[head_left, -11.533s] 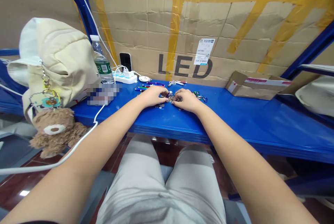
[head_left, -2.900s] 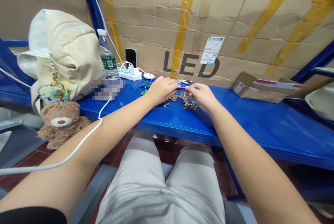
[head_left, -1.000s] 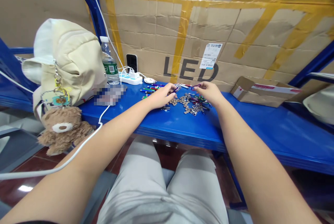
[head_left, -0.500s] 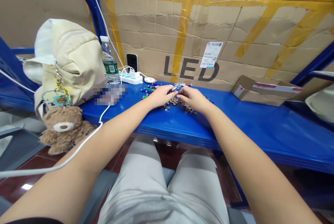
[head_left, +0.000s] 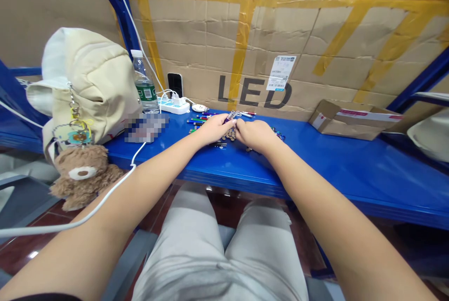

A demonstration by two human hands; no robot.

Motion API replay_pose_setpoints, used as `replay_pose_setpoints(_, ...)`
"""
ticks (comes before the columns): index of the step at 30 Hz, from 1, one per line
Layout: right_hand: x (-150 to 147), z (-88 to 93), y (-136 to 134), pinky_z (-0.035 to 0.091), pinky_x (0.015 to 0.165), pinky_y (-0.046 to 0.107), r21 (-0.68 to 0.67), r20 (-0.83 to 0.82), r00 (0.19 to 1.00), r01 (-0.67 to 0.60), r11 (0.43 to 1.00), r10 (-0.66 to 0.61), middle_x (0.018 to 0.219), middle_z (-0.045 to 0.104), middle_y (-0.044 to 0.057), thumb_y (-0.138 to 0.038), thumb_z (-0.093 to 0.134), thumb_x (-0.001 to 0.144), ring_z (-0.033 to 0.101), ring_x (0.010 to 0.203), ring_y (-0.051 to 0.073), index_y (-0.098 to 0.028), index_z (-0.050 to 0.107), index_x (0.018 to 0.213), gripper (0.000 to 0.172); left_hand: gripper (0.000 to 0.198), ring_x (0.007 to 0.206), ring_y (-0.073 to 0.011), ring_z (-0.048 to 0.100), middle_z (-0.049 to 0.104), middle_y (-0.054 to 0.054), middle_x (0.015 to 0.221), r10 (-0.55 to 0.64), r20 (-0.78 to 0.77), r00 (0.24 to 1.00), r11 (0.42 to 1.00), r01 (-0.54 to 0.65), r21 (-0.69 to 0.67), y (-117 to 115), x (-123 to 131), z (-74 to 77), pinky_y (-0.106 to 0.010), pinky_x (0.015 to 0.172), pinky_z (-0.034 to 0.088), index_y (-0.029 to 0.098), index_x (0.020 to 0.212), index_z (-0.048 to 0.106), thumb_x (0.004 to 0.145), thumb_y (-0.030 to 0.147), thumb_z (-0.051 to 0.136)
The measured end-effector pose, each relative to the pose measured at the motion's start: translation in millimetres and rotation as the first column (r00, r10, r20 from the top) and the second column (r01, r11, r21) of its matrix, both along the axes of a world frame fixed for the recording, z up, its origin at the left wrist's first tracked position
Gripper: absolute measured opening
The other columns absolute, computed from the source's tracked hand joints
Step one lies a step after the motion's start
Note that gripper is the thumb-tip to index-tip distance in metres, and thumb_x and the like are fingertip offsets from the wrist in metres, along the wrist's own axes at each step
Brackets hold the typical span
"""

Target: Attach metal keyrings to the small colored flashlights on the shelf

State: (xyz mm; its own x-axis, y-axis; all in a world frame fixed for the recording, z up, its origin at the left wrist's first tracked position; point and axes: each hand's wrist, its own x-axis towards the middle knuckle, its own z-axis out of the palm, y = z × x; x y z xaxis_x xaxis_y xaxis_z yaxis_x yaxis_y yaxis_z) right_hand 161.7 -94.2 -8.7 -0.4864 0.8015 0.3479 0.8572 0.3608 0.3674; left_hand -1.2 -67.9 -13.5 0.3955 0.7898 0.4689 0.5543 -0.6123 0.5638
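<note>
Both hands meet over the blue shelf top (head_left: 301, 161). My left hand (head_left: 214, 129) is closed around a small purple tube with a silver metal end (head_left: 230, 116), which points up between thumb and fingers. Beside it, my right hand (head_left: 257, 134) is curled with its fingertips close to that tube; what they pinch, if anything, is hidden. Below and between the hands lies a pile of small round coin-like discs (head_left: 229, 136). Several colourful slim tubes (head_left: 197, 120) lie left of the left hand, and small dark pieces (head_left: 220, 144) rest just in front of it.
At left stand a cream bag (head_left: 101, 81) with a brown teddy bear charm (head_left: 82, 177), a water bottle (head_left: 145, 86) and a white power strip (head_left: 175, 104). A white cable (head_left: 115, 193) crosses above my left forearm. An opened cardboard box (head_left: 354, 121) sits at right.
My right hand's fingers have curled in from a looser, more spread pose, and the hand now covers part of the disc pile. My left hand still holds the purple tube.
</note>
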Motion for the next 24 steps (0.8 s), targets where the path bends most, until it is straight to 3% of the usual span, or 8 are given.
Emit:
replay_pose_setpoints(5,-7,0.3,0,0.040,0.067,0.034,0.002,-0.095,0.994,0.046,0.999,-0.045,0.091,0.069,0.020,-0.029,0.029,0.092,0.065,0.078,0.030,-0.010,0.058,0.107,0.038,0.028,0.087,-0.0208,0.060,0.067,-0.006,0.091,-0.011,0.033,0.999,1.000,0.011,0.009,1,1,-0.8,-0.033,0.081,0.044,0.014,0.087,0.058,0.090,0.036,0.042)
replay_pose_setpoints(8,-4,1.6,3,0.039,0.065,0.032,-0.036,-0.243,0.969,0.033,0.999,-0.040,0.088,0.069,0.018,-0.029,0.030,0.091,0.064,0.075,0.027,-0.011,0.059,0.101,0.036,0.025,0.092,-0.0204,0.059,0.065,-0.007,0.096,0.017,0.051,0.999,0.995,-0.022,0.101,2,-1,-2.1,-0.033,0.084,0.044,0.015,0.098,0.055,0.090,0.036,0.043)
replay_pose_setpoints(11,6,2.7,9,0.039,0.068,0.030,-0.088,-0.464,0.883,-0.120,0.989,0.065,0.089,0.068,0.014,-0.029,0.028,0.091,0.060,0.077,0.023,-0.014,0.059,0.091,0.034,0.028,0.093,-0.0204,0.058,0.063,-0.006,0.100,0.045,-0.007,0.999,0.988,-0.043,0.147,0,-5,-2.6,-0.032,0.084,0.043,0.017,0.108,0.049,0.090,0.038,0.045)
replay_pose_setpoints(14,14,2.4,14,0.039,0.070,0.029,-0.087,-0.628,0.762,-0.266,0.960,0.154,0.088,0.066,0.011,-0.031,0.025,0.091,0.055,0.078,0.020,-0.016,0.056,0.084,0.036,0.029,0.087,-0.0215,0.058,0.062,-0.006,0.091,-0.002,-0.130,0.991,0.995,0.015,0.097,-3,-7,-1.6,-0.034,0.079,0.043,0.018,0.103,0.049,0.093,0.042,0.037)
replay_pose_setpoints(19,13,1.2,14,0.038,0.068,0.028,-0.155,-0.671,0.736,-0.255,0.954,0.088,0.073,0.061,0.006,-0.027,0.027,0.089,0.051,0.071,0.018,-0.019,0.050,0.074,0.029,0.030,0.083,-0.0213,0.057,0.061,-0.007,0.090,-0.048,-0.261,0.964,0.985,0.089,0.148,-7,-5,0.6,-0.032,0.076,0.042,0.017,0.092,0.051,0.096,0.037,0.028)
replay_pose_setpoints(24,12,0.1,13,0.037,0.066,0.028,-0.154,-0.676,0.729,-0.285,0.946,0.110,0.074,0.060,0.006,-0.027,0.027,0.088,0.051,0.071,0.018,-0.020,0.046,0.072,0.025,0.030,0.085,-0.0222,0.058,0.062,-0.009,0.094,-0.028,-0.305,0.952,0.973,0.095,0.209,-7,-4,1.6,-0.032,0.075,0.042,0.016,0.096,0.053,0.096,0.036,0.030)
